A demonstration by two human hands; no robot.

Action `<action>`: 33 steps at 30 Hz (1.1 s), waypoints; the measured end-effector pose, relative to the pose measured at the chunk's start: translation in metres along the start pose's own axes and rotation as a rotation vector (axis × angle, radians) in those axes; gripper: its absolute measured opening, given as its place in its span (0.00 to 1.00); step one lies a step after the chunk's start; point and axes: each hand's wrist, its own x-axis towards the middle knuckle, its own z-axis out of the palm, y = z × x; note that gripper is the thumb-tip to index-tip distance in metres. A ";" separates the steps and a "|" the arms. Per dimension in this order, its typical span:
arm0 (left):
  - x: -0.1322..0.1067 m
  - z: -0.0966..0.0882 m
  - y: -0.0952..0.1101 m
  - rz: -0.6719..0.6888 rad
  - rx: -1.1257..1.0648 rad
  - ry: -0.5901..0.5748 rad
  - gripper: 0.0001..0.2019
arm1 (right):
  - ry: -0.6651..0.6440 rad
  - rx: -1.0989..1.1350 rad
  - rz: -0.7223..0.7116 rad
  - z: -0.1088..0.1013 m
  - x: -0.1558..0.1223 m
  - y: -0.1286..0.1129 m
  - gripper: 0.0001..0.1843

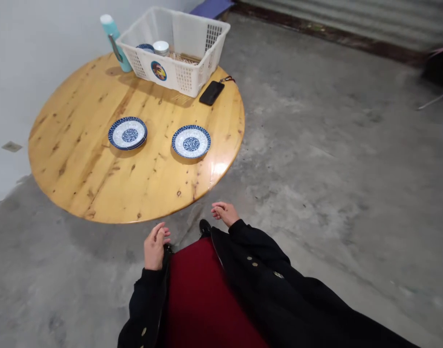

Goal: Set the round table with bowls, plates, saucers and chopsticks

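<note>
My left hand [156,245] hangs in the air just off the front edge of the round wooden table [98,183], holding nothing, its fingers loosely curled and apart. To its right my right hand [225,212] is also free, with fingers half bent, close to the table's rim. Neither touches the table. On the tabletop lies a small stack of blue-and-white plates [127,133], left of centre. A blue-and-white plate [191,141] lies to the right of that stack, with a gap between them.
At the table's back stands a white plastic basket [170,77] holding a white-lidded jar [161,47], a blue-patterned dish [145,47] and some sticks. A turquoise bottle [116,43] is left of it. A black phone [212,93] lies to its right. Concrete floor [316,169] surrounds the table.
</note>
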 end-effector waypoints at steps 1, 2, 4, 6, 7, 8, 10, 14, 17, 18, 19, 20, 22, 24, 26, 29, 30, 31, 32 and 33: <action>0.001 -0.019 -0.004 0.000 -0.012 0.026 0.29 | -0.003 -0.004 -0.003 0.017 -0.004 0.001 0.08; 0.002 -0.040 -0.008 -0.001 -0.027 0.056 0.29 | -0.006 -0.007 -0.004 0.036 -0.009 0.003 0.08; 0.005 -0.085 -0.018 0.000 -0.055 0.118 0.28 | -0.029 -0.021 -0.007 0.080 -0.022 0.010 0.08; 0.009 -0.131 -0.030 -0.001 -0.067 0.177 0.27 | -0.094 -0.057 -0.020 0.128 -0.037 0.019 0.08; 0.011 -0.152 -0.036 -0.004 -0.069 0.203 0.27 | -0.142 -0.085 -0.034 0.151 -0.045 0.025 0.09; 0.013 -0.172 -0.041 -0.009 -0.072 0.226 0.27 | -0.197 -0.119 -0.052 0.173 -0.054 0.031 0.10; 0.018 -0.206 -0.050 -0.022 -0.070 0.249 0.27 | -0.304 -0.190 -0.091 0.209 -0.070 0.042 0.11; 0.032 -0.244 -0.053 -0.003 -0.012 0.180 0.28 | -0.360 -0.257 -0.133 0.248 -0.092 0.053 0.12; 0.045 -0.250 -0.045 0.022 0.019 0.094 0.29 | -0.254 -0.191 -0.115 0.256 -0.098 0.049 0.11; 0.050 -0.249 -0.041 0.029 0.020 0.063 0.29 | -0.216 -0.154 -0.103 0.257 -0.099 0.047 0.11; 0.055 -0.248 -0.036 0.036 0.020 0.036 0.30 | -0.183 -0.117 -0.087 0.258 -0.099 0.045 0.10; 0.061 -0.246 -0.032 0.047 0.021 0.012 0.29 | -0.156 -0.081 -0.072 0.259 -0.099 0.043 0.10; 0.075 -0.241 -0.021 0.071 0.035 -0.031 0.29 | -0.116 -0.019 -0.047 0.263 -0.097 0.040 0.09; 0.093 -0.238 -0.007 0.098 0.053 -0.073 0.30 | -0.090 0.035 -0.042 0.270 -0.091 0.036 0.09; 0.116 -0.236 0.009 0.125 0.072 -0.122 0.30 | -0.064 0.086 -0.067 0.278 -0.079 0.028 0.11; 0.159 -0.239 0.040 0.178 0.120 -0.177 0.30 | 0.003 0.127 -0.148 0.292 -0.046 0.003 0.15; 0.175 -0.240 0.051 0.189 0.141 -0.189 0.30 | 0.035 0.121 -0.181 0.297 -0.031 -0.009 0.16; 0.192 -0.240 0.063 0.197 0.160 -0.201 0.29 | 0.071 0.105 -0.214 0.302 -0.015 -0.022 0.17; 0.208 -0.241 0.075 0.201 0.180 -0.214 0.29 | 0.108 0.083 -0.248 0.306 0.002 -0.035 0.18; 0.225 -0.240 0.087 0.206 0.198 -0.229 0.29 | 0.144 0.059 -0.281 0.310 0.020 -0.050 0.19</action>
